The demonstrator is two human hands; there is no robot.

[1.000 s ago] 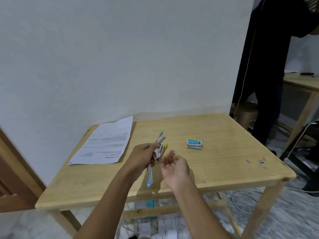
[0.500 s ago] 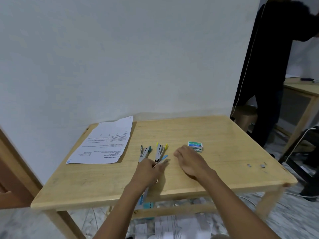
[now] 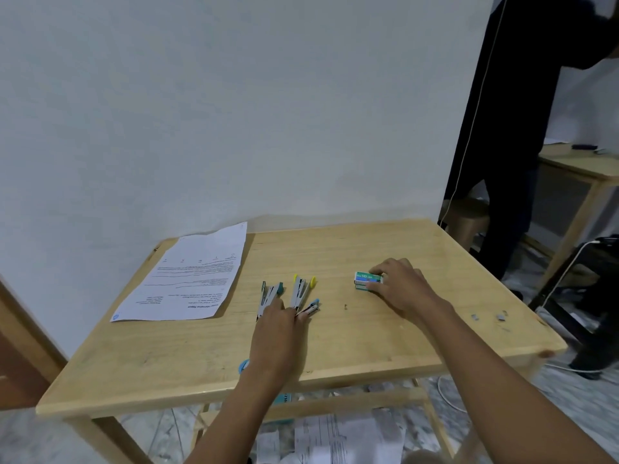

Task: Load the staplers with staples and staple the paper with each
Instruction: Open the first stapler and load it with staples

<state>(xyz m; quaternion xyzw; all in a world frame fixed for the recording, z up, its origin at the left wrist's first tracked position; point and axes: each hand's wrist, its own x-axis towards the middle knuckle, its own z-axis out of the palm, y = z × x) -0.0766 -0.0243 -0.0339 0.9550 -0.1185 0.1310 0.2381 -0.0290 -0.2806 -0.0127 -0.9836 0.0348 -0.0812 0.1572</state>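
Right hand (image 3: 400,289) down on the green staple box (image 3: 368,280), fingers curled round its far and near edges, pinching it but not lifted off the wooden table (image 3: 335,356) yet. Left hand (image 3: 278,324) flat-ish near the middle, fingertips spread loosely over the tail ends of the staplers, not really gripping anything. Three little staplers fanned out there: teal-tipped stapler (image 3: 269,296) on the left, yellow-tipped stapler (image 3: 300,291) just beside it, blue-tipped stapler (image 3: 310,309) poking out from under the fingers. Printed sheet of paper (image 3: 191,279) well off to the left by the wall, untouched. Few loose staple strips (image 3: 495,318) over by the right edge. Looks like the very start of the loading step: fetching staples, none of the staplers obviously loaded. Next probably means lifting the box, sliding it open, pulling out one strip without snapping it, then dropping it into a stapler's open channel. Fiddly bit, tiny strips, easy to scatter.
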